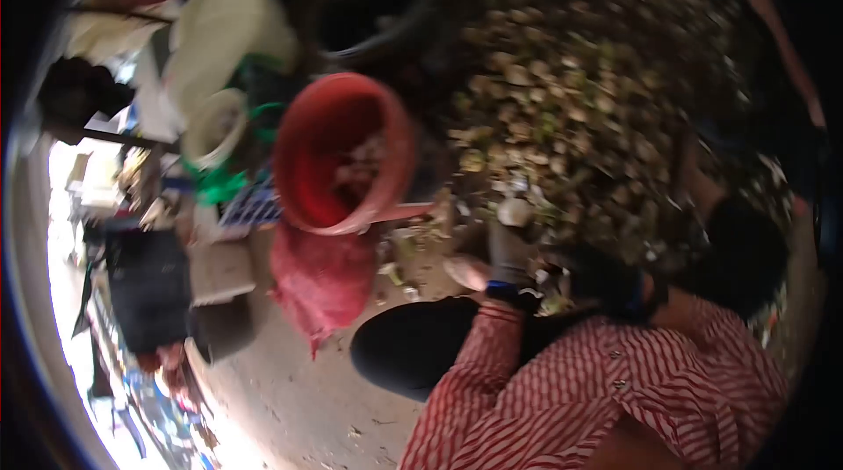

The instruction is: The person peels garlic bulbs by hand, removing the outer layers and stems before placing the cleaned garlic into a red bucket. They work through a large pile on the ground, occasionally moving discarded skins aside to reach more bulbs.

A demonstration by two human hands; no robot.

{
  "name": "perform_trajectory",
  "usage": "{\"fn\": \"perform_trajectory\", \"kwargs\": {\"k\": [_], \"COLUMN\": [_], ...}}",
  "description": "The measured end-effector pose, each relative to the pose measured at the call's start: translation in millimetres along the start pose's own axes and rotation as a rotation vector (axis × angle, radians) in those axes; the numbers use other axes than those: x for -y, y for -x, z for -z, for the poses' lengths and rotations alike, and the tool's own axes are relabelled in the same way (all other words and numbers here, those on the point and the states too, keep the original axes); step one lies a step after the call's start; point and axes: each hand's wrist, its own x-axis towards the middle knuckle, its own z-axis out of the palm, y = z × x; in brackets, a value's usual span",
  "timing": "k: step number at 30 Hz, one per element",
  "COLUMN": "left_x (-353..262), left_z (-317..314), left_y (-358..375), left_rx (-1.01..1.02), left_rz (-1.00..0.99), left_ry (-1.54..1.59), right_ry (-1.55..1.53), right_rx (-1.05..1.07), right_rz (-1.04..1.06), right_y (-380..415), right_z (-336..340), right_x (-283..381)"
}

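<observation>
My left hand (511, 251), in a greyish glove with a dark blue band at the wrist, has its fingers closed around a pale round bulb-like piece (515, 212). Close by on the right is my right hand (600, 277) in a dark glove; blur and shadow hide its fingers and whatever they may hold. Both hands are at the near edge of a large heap of small brownish round pieces (562, 119). A red bucket (399, 145) tilts open to the left of the heap, with some pale pieces inside.
A red mesh sack (323, 277) lies below the bucket. Behind stand a dark tub (373, 14), a large cream container (233, 31) and a smaller pale bucket (215, 129) beside green plastic. A black crate-like box (147, 290) is at left. At far right, another person's limb (786, 49) shows.
</observation>
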Motion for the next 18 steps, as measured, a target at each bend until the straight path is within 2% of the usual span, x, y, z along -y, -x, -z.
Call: {"fn": "perform_trajectory", "kwargs": {"k": [1,2,3,4,5,6,7,8,9,10,11,12,13,14,15,16,17,18], "left_x": [-10.1,-7.7,-5.1,-1.8,1.5,7.6,13.9,18.0,22.1,15.5,6.1,-9.3,-18.8,-30.3,-58.9,-81.7,-90.4,-97.6], "left_z": [-22.2,-23.5,-24.8,-35.8,-46.7,-50.2,-52.7,-63.0,-73.3,-67.7,-74.9,-82.0,-78.4,-74.9,-72.7,-77.1,-121.2,-160.8], "left_y": [18.2,20.5,23.4,24.3,25.5,23.6,22.0,28.2,34.5,31.2,29.6,34.0,30.1,24.5,21.4,23.3,33.9,41.2], "left_rx": [-0.055,-0.018,-0.017,-0.037,-0.077,-0.068,-0.14,-0.027,-0.067,-0.111,-0.211,-0.324,-0.34,-0.352,-0.169,0.017,-0.05,-0.118], "left_rz": [0.011,-0.121,-0.265,-0.175,-0.099,-0.073,0.041,-0.179,-0.464,-0.251,-0.079,0.251,0.108,-0.038,-0.129,-0.219,-0.342,-0.468], "left_ry": [-0.251,-0.524,-0.795,-0.54,-0.281,-0.276,-0.097,-0.714,-1.313,-0.996,-0.665,-0.032,-0.134,-0.238,-0.094,0.051,0.095,0.139], "right_ry": [-0.063,0.397,0.429,0.458,0.463,0.27,0.082,0.092,-0.009,-0.107,-0.107,-0.116,0.174,0.172,0.041,0.086,0.118,0.33], "right_rx": [0.028,0.246,0.221,0.201,0.185,-0.062,-0.312,-0.338,-0.299,-0.254,-0.1,0.06,0.111,0.11,0.059,-0.033,-0.126,-0.253], "right_rz": [-0.112,-0.157,-0.336,-0.505,-0.528,-0.482,-0.425,-0.444,-0.38,-0.307,-0.208,-0.114,-0.169,-0.177,-0.398,-0.524,-0.651,-0.679], "right_y": [7.2,18.0,18.7,11.5,4.4,-2.1,-2.6,2.1,7.1,8.2,6.3,6.7,8.6,7.1,2.5,-4.1,-10.6,-20.1], "right_z": [14.8,24.1,27.5,27.6,24.8,19.4,16.3,15.8,15.4,16.3,13.1,6.2,2.3,10.6,25.9,43.5,61.0,79.9], "right_x": [5.7,-21.2,-16.6,-10.8,-12.3,-19.7,-28.2,-37.9,-47.8,-52.1,-48.4,-41.7,-34.8,-36.2,-40.3,-49.6,-58.8,-81.6]}}
